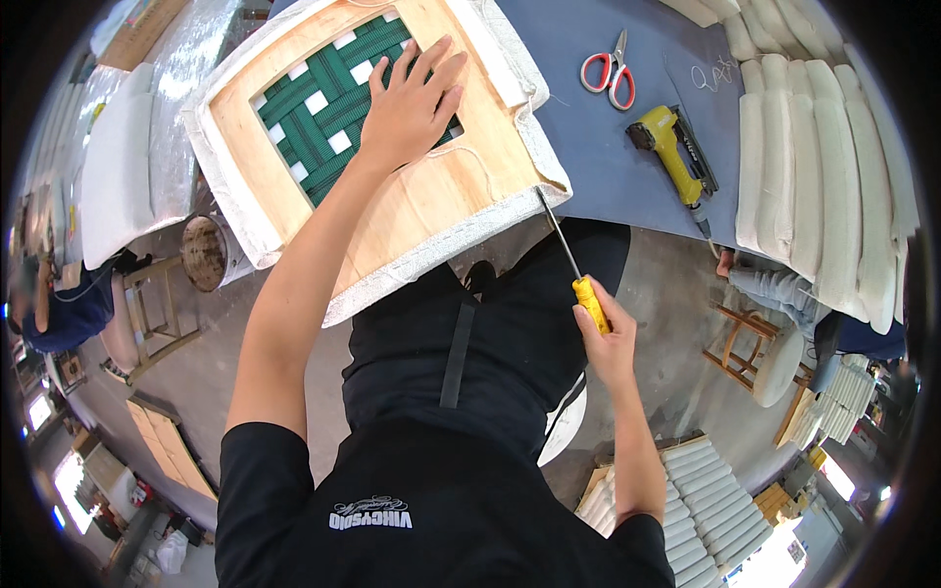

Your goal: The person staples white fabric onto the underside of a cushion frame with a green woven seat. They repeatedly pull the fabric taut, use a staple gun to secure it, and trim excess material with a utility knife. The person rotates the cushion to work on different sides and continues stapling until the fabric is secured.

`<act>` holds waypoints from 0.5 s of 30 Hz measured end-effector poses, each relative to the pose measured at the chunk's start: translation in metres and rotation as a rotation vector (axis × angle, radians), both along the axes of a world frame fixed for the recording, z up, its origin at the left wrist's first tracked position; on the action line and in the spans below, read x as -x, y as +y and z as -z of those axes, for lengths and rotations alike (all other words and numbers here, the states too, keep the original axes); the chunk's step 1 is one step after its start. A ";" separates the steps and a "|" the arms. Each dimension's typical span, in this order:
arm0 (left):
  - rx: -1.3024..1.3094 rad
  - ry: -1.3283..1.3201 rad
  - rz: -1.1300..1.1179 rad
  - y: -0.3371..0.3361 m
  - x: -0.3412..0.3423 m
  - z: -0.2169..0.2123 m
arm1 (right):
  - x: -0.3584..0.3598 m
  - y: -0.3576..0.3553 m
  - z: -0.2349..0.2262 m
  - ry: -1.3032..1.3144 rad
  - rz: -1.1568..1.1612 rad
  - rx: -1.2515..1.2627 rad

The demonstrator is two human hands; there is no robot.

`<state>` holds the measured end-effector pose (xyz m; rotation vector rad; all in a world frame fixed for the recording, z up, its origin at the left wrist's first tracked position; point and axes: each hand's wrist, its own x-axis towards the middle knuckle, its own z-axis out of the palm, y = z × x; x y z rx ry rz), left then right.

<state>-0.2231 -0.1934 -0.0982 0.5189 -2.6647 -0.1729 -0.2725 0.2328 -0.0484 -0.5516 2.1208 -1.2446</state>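
A chair seat [441,211] lies underside up before me, its plywood frame bordered by white textured fabric. Green woven webbing [328,98] fills the opening in the wood. My left hand [410,108] rests on the seat with fingers spread, over the webbing and the frame's edge. In my right hand [610,338] is a screwdriver [589,302] with a yellow handle. The tip of its long metal shaft meets the fabric at the seat's near right corner. A loose cord [475,157] trails over the wood beside my left hand.
Red-handled scissors [609,73] and a yellow staple gun [676,157] with a hose lie on the blue-grey table [588,167]. White padded cushions [804,157] are stacked at the right. A round drum [206,253] stands left, and another person's hand [725,263] shows at right.
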 end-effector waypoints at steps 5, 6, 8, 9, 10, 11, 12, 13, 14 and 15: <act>-0.006 -0.010 -0.007 0.001 -0.002 0.000 | -0.012 -0.001 0.002 0.463 -0.062 -0.057; -0.001 -0.010 -0.006 0.001 -0.002 0.000 | -0.012 -0.003 0.004 0.482 -0.064 -0.045; 0.008 -0.011 -0.002 0.000 -0.001 -0.001 | -0.013 -0.003 0.006 0.513 -0.068 -0.040; 0.006 -0.015 -0.002 0.000 -0.001 -0.001 | -0.013 -0.003 0.006 0.524 -0.071 -0.045; 0.003 -0.017 -0.005 0.001 -0.001 -0.001 | -0.013 -0.003 0.007 0.537 -0.076 -0.051; 0.000 -0.019 -0.008 0.002 -0.001 -0.001 | -0.012 -0.003 0.008 0.542 -0.073 -0.046; 0.000 -0.017 -0.005 0.001 0.000 -0.001 | -0.011 -0.003 0.008 0.546 -0.070 -0.041; -0.002 -0.017 -0.004 0.001 -0.001 -0.001 | -0.011 -0.003 0.009 0.548 -0.069 -0.037; -0.003 -0.017 -0.003 0.001 -0.001 -0.001 | -0.011 -0.003 0.008 0.549 -0.069 -0.052; 0.000 -0.011 -0.004 0.001 -0.001 -0.001 | -0.012 -0.003 0.008 0.549 -0.069 -0.067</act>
